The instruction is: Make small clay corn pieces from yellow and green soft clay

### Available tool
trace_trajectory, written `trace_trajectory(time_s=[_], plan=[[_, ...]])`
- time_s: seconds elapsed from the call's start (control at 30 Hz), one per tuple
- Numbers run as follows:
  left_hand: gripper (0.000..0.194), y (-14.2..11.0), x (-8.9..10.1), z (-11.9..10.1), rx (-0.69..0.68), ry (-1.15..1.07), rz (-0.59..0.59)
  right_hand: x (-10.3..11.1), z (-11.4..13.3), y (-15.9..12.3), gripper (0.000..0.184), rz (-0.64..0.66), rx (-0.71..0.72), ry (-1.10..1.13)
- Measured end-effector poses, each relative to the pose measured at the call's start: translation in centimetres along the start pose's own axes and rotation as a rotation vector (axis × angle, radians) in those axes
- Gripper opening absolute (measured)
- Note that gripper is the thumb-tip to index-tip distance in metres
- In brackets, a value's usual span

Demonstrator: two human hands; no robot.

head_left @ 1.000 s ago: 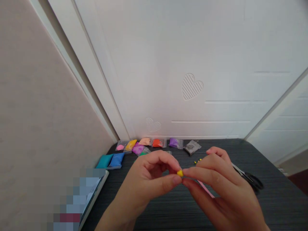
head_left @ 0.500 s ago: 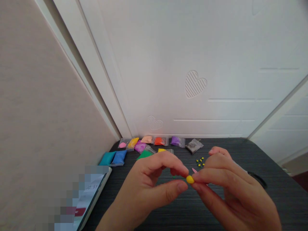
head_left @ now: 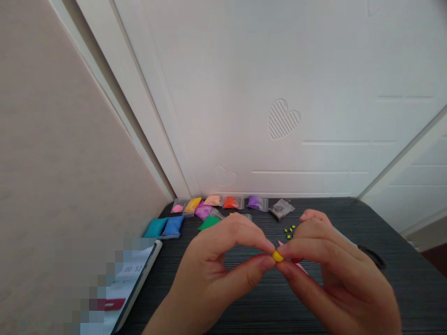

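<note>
A small yellow ball of what looks like modelling clay (head_left: 278, 256) is pinched in the air above the dark table. My left hand (head_left: 213, 274) presses thumb and forefinger tips to its left side. From the right, my right hand (head_left: 335, 270) grips the same ball between thumb and forefinger. Behind the right fingers lies a thin pink object (head_left: 301, 268), mostly hidden. Just past that hand sit several tiny yellow and dark-green pieces (head_left: 289, 231).
Several small bags of coloured clay line the back of the table (head_left: 230, 307), including orange-red (head_left: 231, 202), purple (head_left: 255, 202), green (head_left: 208, 223) and blue (head_left: 172, 226). A phone (head_left: 136, 281) leans at left. A black curved handle (head_left: 373, 257) shows at right. A white panel stands behind.
My left thumb and forefinger have closed in onto the yellow ball, where before they were spread apart beside it. My right hand keeps its pinch and has shifted slightly.
</note>
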State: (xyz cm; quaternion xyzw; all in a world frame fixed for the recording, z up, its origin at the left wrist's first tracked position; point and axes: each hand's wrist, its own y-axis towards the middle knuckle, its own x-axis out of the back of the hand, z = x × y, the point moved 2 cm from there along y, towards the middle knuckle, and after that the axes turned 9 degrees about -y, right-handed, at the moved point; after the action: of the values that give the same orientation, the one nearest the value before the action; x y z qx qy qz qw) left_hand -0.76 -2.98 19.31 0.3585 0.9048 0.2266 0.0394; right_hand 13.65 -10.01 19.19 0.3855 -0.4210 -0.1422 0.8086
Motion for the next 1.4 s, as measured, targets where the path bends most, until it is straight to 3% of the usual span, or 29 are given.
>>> trace_trajectory(time_s=[0.2, 0.37, 0.53, 0.77, 1.23, 1.33, 1.4], plan=[[0.019, -0.12, -0.07, 0.68, -0.051, -0.069, -0.046, -0.01, 0.10, 0.09, 0.020, -0.018, -0.001, 0.010], [0.022, -0.04, -0.02, 0.34, -0.004, -0.068, -0.019, -0.17, 0.09, -0.02, 0.020, -0.040, -0.037, 0.018], [0.023, -0.25, -0.15, 0.63, -0.074, -0.058, -0.080, -0.17, 0.04, 0.01, 0.020, -0.046, -0.015, 0.033], [0.029, -0.36, -0.22, 0.64, -0.072, -0.022, -0.067, -0.26, -0.01, 0.06, 0.020, -0.097, -0.043, 0.033], [0.034, -0.09, -0.43, -0.07, -0.206, 0.234, -0.111, -0.56, -0.04, -0.06, 0.023, -0.135, -0.077, 0.049], [0.035, -0.24, -0.39, 0.06, -0.194, 0.262, -0.114, -0.63, -0.33, -0.06, 0.020, -0.119, -0.135, 0.145], [0.037, -0.38, -0.20, 0.22, -0.171, 0.269, -0.143, -0.90, -0.85, -0.20, 0.015, -0.067, -0.250, 0.321]])
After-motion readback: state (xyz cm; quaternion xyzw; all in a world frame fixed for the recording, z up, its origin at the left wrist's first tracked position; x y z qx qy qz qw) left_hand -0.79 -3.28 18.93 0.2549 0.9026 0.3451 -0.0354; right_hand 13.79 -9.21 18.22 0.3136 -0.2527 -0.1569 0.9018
